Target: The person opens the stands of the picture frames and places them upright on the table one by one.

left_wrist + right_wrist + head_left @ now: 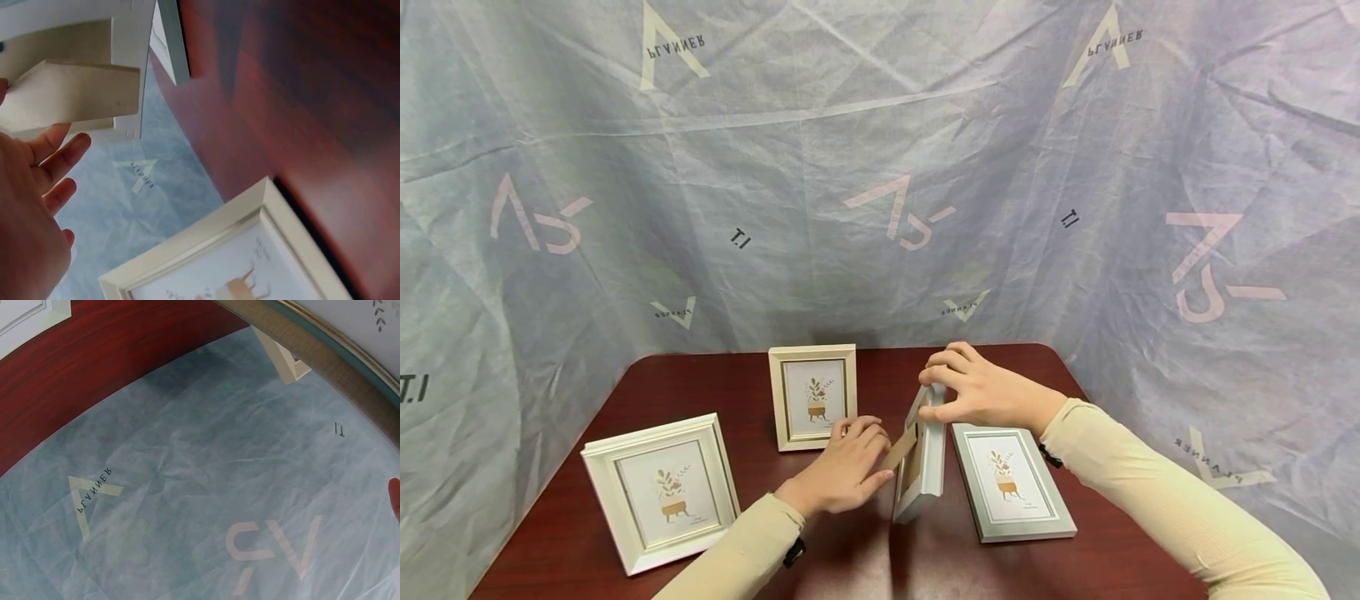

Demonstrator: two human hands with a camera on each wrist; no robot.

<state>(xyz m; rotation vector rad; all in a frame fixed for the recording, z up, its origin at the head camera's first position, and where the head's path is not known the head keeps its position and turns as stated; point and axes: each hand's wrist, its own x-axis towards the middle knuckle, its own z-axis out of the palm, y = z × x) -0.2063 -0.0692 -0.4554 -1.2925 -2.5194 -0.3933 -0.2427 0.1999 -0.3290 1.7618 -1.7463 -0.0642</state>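
Observation:
A pale grey photo frame (933,458) stands upright and nearly edge-on on the table, its back turned to the left. My right hand (981,392) grips its upper end, with the fingers over the top and the thumb on the near side. From its back a beige easel stand (87,94) swings outward. My left hand (846,467) pinches this stand between thumb and fingers; the left wrist view shows fingertips (59,134) along its edge. In the right wrist view only one fingertip (395,497) of the right hand shows, at the right border.
A cream photo frame (778,400) stands behind my left hand. A white photo frame (726,483) leans at the left. Another pale grey frame (1028,530) lies face up beneath my right forearm. The dark red table (842,550) ends at a grey printed cloth (805,208).

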